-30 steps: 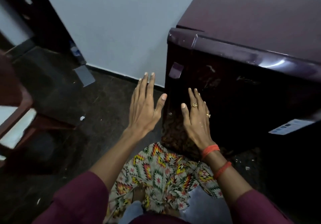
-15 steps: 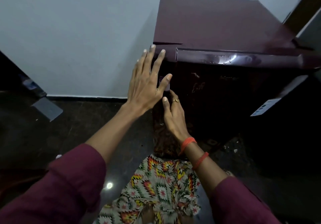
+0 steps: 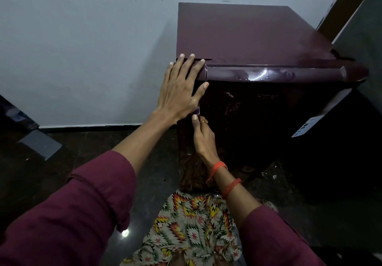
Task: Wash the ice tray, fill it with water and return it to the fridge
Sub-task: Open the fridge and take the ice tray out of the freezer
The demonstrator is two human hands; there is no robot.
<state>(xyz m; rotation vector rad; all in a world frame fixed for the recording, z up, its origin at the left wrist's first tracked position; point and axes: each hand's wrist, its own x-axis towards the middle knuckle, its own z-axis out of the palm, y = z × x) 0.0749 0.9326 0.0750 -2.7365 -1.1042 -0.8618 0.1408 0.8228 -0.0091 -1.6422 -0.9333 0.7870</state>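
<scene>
A small maroon fridge (image 3: 248,34) stands against the wall with its door (image 3: 258,121) closed. My left hand (image 3: 179,88) lies flat with straight fingers on the fridge's top left corner, over the door's upper rim. Just below it, my right hand (image 3: 203,137) is at the door's left edge, next to a small grey handle tab (image 3: 197,110). Its fingers curl in at the edge and are mostly hidden in the dark. No ice tray is in view.
A white wall (image 3: 82,48) runs behind and left of the fridge. The floor (image 3: 82,152) is dark and glossy, with a grey flat piece (image 3: 41,145) lying at the left. A white label (image 3: 306,126) shows right of the door. A wooden frame (image 3: 343,3) rises at top right.
Both hands have moved up and forward onto the fridge. The left hand went from mid-air to the top corner; the right hand slid from flat on the door front to its left edge.
</scene>
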